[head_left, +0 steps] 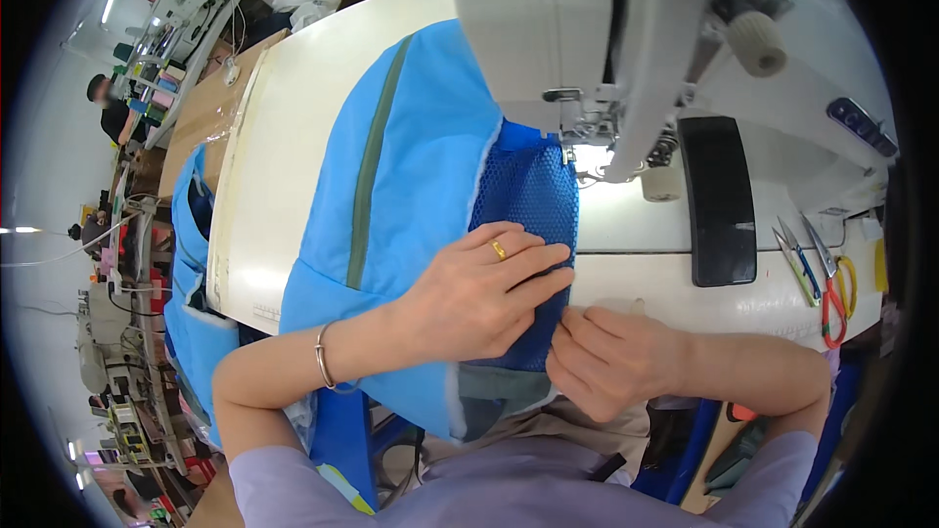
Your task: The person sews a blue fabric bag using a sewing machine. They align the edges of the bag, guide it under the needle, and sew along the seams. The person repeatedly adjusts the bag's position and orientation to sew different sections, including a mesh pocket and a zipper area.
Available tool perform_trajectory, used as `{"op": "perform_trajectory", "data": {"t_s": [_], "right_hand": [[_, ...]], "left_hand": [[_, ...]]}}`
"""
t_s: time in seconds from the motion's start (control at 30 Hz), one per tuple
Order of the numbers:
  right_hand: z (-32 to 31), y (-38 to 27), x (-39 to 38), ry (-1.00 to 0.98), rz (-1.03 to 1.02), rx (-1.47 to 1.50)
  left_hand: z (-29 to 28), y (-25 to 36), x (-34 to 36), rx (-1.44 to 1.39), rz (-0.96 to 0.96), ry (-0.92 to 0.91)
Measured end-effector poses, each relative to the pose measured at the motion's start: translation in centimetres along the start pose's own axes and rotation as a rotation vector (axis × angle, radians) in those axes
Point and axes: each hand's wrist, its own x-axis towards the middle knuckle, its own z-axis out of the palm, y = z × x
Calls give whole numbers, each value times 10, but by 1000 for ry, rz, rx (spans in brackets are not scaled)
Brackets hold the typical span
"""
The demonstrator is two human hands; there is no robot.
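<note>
A light blue fabric piece (421,156) with a dark green strip (377,166) lies across the sewing table. Dark blue mesh (523,191) runs along its right side, its far end by the needle area of the sewing machine (587,122). My left hand (479,288), a ring on one finger, rests on the mesh with fingers stretched out. Beside it, my right hand (611,357) has its fingers closed on the mesh's right edge. A grey-green panel (504,386) shows at the near end, hanging over the table's front edge.
A black phone-like slab (722,200) lies right of the machine head. Red-handled scissors (829,284) and blue snips (804,264) lie at the far right. More blue fabric pieces (201,323) hang at the left. Other machines and people are in the background.
</note>
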Motion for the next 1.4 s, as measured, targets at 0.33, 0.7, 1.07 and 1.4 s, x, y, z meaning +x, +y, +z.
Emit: {"op": "perform_trajectory", "data": {"t_s": [0.33,0.7,1.07,1.4], "right_hand": [[0,14,-3,-7,179,-8],[13,26,0,16,383,-47],[-2,6,-1,1,213,-206],[16,-10,5,230,190,-59]], "left_hand": [[6,-32,18,41,99,23],[2,-83,39,127,236,12],[-18,-52,39,102,57,-80],[-34,42,12,-169,-450,-35]]}}
